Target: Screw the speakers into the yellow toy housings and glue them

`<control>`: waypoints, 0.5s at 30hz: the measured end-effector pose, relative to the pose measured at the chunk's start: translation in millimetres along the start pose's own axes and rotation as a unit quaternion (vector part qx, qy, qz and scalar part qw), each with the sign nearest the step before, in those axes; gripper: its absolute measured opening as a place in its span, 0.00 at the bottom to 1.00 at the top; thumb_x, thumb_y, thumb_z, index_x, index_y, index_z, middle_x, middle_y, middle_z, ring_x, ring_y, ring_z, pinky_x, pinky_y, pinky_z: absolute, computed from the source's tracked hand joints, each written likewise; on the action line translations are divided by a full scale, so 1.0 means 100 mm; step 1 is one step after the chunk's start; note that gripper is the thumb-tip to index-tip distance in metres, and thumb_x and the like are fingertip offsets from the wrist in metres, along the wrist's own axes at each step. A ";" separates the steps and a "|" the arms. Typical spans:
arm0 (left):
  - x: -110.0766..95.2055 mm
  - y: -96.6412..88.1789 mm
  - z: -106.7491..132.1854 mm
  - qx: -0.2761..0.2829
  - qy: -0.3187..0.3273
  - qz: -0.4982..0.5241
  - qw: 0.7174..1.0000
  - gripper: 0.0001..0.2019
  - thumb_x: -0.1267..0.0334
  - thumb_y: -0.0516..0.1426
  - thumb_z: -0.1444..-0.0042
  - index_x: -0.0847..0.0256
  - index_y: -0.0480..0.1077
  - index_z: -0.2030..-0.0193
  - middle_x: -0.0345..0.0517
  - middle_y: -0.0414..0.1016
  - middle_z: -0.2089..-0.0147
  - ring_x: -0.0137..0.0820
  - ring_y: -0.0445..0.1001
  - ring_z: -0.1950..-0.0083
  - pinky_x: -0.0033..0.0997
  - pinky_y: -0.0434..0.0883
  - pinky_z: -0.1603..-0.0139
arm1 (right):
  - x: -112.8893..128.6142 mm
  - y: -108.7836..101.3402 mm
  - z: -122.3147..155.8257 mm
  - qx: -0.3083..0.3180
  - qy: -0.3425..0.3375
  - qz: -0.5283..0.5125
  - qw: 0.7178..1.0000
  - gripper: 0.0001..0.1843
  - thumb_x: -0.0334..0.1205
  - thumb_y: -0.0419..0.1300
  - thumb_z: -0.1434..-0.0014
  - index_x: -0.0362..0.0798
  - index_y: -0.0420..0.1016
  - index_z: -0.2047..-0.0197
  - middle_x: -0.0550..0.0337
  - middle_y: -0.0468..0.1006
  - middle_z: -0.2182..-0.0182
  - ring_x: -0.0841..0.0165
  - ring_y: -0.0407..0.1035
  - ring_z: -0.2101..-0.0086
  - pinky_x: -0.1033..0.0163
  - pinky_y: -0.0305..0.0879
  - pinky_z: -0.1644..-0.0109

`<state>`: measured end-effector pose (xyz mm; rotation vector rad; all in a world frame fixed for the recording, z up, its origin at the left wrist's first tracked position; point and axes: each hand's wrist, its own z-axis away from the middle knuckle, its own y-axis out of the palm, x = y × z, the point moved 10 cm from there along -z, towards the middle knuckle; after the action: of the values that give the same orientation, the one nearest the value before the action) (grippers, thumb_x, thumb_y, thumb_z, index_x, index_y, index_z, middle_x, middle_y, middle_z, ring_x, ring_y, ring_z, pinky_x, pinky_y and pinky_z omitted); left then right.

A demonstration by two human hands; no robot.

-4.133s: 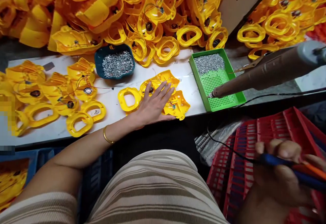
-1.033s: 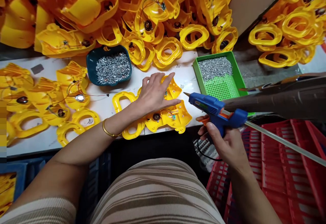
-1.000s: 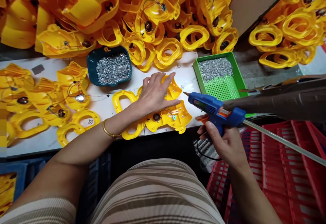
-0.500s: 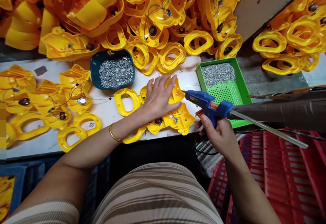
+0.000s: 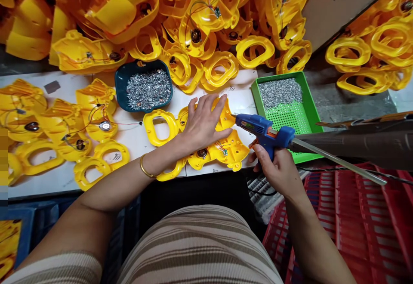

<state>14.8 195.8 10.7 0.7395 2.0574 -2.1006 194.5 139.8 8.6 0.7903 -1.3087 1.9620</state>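
My right hand (image 5: 275, 168) grips a blue glue gun (image 5: 254, 125), with a long clear glue stick (image 5: 338, 161) sticking out of its back. The nozzle points left, close to a yellow plastic shell (image 5: 222, 116) that my left hand partly covers. My left hand (image 5: 204, 122) is spread over this shell, fingers apart, palm down. Just below it lies another yellow shell (image 5: 237, 148) with a small green circuit board, wires and a dark round speaker (image 5: 202, 152). Left of my hand is a yellow oval ring (image 5: 149, 127). Whether my left fingertips press on the shell, I cannot tell.
A dark teal tub (image 5: 118, 90) of small metal screws stands behind my left forearm. A green basket (image 5: 314, 112) of similar pieces sits at right. Yellow shells are piled along the back (image 5: 119, 17) and at left (image 5: 93, 99). Red crates (image 5: 351, 215) stand below right.
The view has shifted very slightly. Both hands and the glue gun hold nearly the same places over the yellow shells.
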 end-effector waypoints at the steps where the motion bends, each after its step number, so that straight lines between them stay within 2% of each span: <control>1: 0.00 0.00 0.00 0.000 0.000 -0.001 1.000 0.40 0.47 0.58 0.45 0.63 0.52 0.30 0.63 0.57 0.32 0.51 0.54 0.31 0.56 0.48 0.32 | 0.01 0.00 -0.01 0.003 -0.006 -0.004 1.000 0.25 0.62 0.53 0.38 0.46 0.69 0.58 0.56 0.77 0.73 0.66 0.70 0.79 0.63 0.66 0.76; 7: 0.00 0.01 -0.01 -0.004 0.002 -0.002 1.000 0.40 0.47 0.58 0.45 0.63 0.52 0.31 0.63 0.57 0.31 0.50 0.54 0.31 0.55 0.48 0.31 | 0.05 0.01 -0.04 0.017 -0.014 0.002 1.000 0.25 0.64 0.52 0.38 0.48 0.68 0.65 0.58 0.75 0.78 0.66 0.69 0.80 0.64 0.63 0.78; 11: 0.00 0.02 -0.01 -0.001 0.007 0.002 1.000 0.39 0.47 0.58 0.45 0.63 0.52 0.31 0.63 0.57 0.31 0.50 0.54 0.31 0.56 0.48 0.32 | 0.09 -0.04 -0.04 -0.007 -0.021 0.045 0.999 0.25 0.63 0.52 0.38 0.49 0.69 0.71 0.57 0.73 0.81 0.66 0.68 0.79 0.62 0.63 0.76; 15: 0.00 0.01 0.00 -0.006 0.007 0.001 1.000 0.39 0.47 0.58 0.45 0.63 0.51 0.30 0.63 0.57 0.31 0.52 0.54 0.31 0.57 0.49 0.32 | 0.25 -0.11 0.00 -0.034 -0.060 0.093 0.993 0.22 0.59 0.54 0.38 0.49 0.72 0.70 0.58 0.70 0.83 0.64 0.67 0.79 0.62 0.61 0.77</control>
<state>15.3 195.5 9.5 0.7567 2.0742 -2.0865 187.9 147.3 33.8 0.7887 -1.5614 2.0266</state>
